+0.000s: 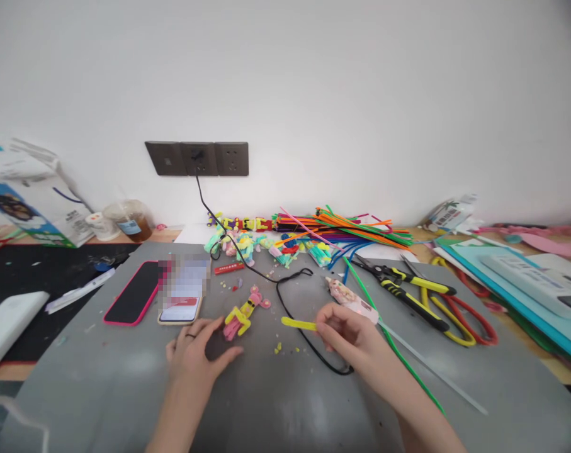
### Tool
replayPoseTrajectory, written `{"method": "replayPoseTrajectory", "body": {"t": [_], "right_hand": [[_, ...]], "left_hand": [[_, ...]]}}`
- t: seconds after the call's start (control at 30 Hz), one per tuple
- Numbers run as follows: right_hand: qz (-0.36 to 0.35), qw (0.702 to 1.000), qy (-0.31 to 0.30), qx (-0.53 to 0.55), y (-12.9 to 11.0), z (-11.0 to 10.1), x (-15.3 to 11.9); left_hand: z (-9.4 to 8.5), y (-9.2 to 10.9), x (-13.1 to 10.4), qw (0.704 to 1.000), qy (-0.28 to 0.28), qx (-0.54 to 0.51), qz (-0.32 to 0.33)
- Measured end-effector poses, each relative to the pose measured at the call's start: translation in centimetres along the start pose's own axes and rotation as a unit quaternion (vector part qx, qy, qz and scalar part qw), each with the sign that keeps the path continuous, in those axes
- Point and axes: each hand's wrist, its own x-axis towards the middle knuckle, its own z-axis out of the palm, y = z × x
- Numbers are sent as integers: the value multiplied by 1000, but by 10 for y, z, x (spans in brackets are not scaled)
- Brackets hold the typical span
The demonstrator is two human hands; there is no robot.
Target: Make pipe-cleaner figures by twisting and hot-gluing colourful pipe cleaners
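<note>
My left hand (197,352) rests on the grey mat with thumb and fingers apart, beside a small pink and yellow figure (242,318) that looks made of pipe cleaners. The figure lies on the mat just beyond my fingertips; I cannot tell whether they touch it. Between thumb and fingers of my right hand (344,333) is a short yellow strip (298,323), its free end pointing left. Tiny yellow scraps (278,347) lie between the two hands. A black cable (292,308) runs behind the strip and under my right hand. A pink decorated case (354,299) lies just beyond that hand.
Two phones (135,294) lie at left. Yellow-black pliers (410,296) and red-yellow scissors (459,318) sit at right, near a green pipe cleaner (403,358). Bundled pipe cleaners (356,228) and pastel pieces (247,245) line the back. A drink cup (133,223) stands back left.
</note>
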Motion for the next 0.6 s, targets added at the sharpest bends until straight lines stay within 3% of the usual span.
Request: {"method": "replayPoseTrajectory", "body": {"t": [0.07,0.13,0.27,0.47,0.6], "right_hand": [[-3,1000,-18,-9,2,1,-2],[-12,999,-42,-22,4,3,-5],[-44,994,-76,-58,1,11,-9],[-87,991,-61,-78,-4,18,-14],[-171,983,-34,-60,0,18,-15]], "left_hand": [[-12,1,-2,998,18,-41,40],[-21,9,-6,983,36,-131,122],[-25,38,-10,929,-21,-274,248],[-16,58,-7,901,17,-343,266],[-19,59,-3,899,26,-358,250]]}}
